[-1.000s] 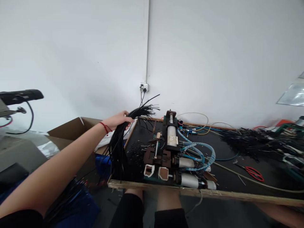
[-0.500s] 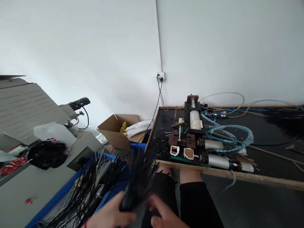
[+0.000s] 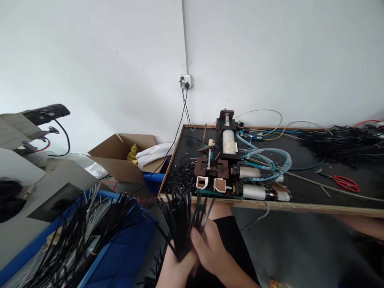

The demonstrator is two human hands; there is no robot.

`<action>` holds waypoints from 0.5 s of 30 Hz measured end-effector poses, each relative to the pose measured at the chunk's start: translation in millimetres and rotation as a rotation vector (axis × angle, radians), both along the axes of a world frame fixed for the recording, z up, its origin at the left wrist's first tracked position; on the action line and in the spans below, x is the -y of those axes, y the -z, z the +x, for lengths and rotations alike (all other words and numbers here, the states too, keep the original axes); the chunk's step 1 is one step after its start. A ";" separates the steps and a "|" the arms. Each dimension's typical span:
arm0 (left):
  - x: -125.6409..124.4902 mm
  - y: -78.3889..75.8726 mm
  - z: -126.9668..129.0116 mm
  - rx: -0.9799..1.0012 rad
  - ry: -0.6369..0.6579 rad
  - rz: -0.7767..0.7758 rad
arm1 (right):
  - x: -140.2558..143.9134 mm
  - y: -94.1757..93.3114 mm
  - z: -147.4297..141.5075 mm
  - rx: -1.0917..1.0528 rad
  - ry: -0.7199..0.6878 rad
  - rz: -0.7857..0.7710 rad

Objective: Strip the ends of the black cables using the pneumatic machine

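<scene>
No text, number or sign can be read. On the white cylinder [image 3: 228,137] there is a pale label [image 3: 231,147]; it perhaps carries print, but it is too small in this view to tell.

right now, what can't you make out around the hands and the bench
In the head view:
- left hand: partly hidden by the black wires it holds and the right hand
- lower ends of those wires: hidden by the hands or cut off by the bottom edge, unclear which
- blue bin: cut off by the left and bottom edges
- label on the white cylinder: print too small
</scene>
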State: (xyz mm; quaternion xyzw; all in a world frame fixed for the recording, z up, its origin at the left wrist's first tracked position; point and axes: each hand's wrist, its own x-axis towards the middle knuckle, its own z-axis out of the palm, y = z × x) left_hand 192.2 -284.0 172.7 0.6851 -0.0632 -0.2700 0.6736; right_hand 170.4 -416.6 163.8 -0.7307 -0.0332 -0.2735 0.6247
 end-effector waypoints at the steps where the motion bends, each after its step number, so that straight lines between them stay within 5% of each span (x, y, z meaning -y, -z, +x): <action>1: 7.1 -3.9 1.6 -0.017 -0.024 -0.032 | 0.9 -4.9 1.8 0.009 0.021 0.018; 6: 35.0 -17.1 6.5 0.039 -0.254 -0.237 | 8.6 -25.1 2.2 0.021 0.097 0.009; 12: 43.4 12.4 2.1 0.034 -0.189 -0.155 | 28.5 -15.4 4.1 -0.044 0.204 -0.069; 15: 46.0 23.9 -1.9 0.114 -0.287 -0.092 | 28.1 -5.6 2.8 -0.064 0.189 -0.039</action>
